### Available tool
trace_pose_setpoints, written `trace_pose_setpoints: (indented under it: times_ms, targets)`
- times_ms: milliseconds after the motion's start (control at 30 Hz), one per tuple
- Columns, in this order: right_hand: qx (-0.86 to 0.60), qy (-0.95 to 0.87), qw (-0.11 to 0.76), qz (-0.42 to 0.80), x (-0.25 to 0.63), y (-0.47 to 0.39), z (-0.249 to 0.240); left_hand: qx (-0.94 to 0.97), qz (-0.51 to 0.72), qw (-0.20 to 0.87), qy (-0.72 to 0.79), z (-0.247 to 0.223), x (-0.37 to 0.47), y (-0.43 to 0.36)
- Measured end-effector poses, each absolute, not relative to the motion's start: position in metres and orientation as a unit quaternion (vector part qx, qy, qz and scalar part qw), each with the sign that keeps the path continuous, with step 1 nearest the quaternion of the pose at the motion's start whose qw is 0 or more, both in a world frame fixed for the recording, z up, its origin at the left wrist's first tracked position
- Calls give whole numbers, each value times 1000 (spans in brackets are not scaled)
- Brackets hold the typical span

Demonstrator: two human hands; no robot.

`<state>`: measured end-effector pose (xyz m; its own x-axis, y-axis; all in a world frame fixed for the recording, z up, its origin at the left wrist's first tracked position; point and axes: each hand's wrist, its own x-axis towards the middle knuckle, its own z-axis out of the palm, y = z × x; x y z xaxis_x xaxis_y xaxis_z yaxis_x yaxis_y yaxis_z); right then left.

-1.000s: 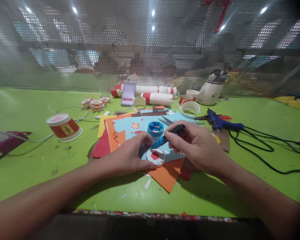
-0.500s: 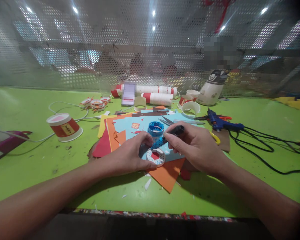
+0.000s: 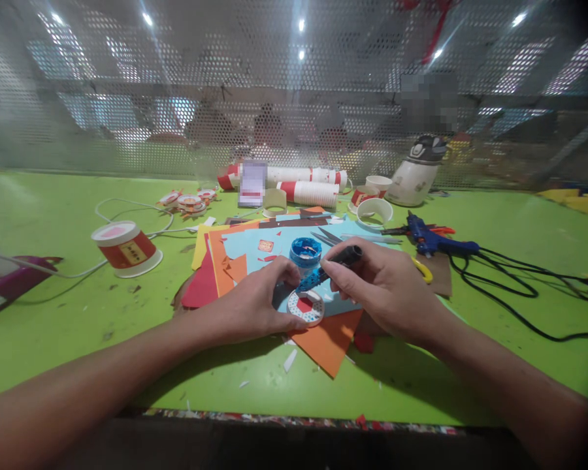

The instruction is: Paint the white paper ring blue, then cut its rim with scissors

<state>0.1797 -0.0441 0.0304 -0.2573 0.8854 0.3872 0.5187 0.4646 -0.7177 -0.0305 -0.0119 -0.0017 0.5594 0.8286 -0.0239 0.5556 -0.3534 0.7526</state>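
My left hand (image 3: 259,300) holds the edge of a small round white disc (image 3: 306,315), which has blue dots and a red hexagon at its centre. Between the fingers of my right hand (image 3: 372,281) is a black marker (image 3: 345,256) with a blue-stained front part; its tip is at the disc's upper edge. Just behind the disc stands an open jar of blue paint (image 3: 305,251). Light blue paper (image 3: 240,243) and orange paper (image 3: 330,346) lie under the hands.
A red and white paper cup (image 3: 127,249) stands upside down at left, near a purple power strip (image 3: 10,284). On the right lies a blue glue gun (image 3: 434,240) with black cables. Cup stacks (image 3: 308,194), scissors (image 3: 328,236) and a white bottle (image 3: 415,176) are farther back.
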Motion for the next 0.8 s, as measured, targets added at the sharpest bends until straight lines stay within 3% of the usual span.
trace_pose_setpoints:
  times_ms: [233, 500, 800]
  targets:
    - [-440, -795, 389, 156, 178, -46, 32, 802, 187, 369, 431, -3, -31, -11]
    - [-426, -812, 369, 154, 175, -51, 30, 806, 193, 365, 423, -4, -32, -12]
    - [-465, -752, 451, 123, 178, -50, 34, 815, 192, 351, 418, -9, -33, -11]
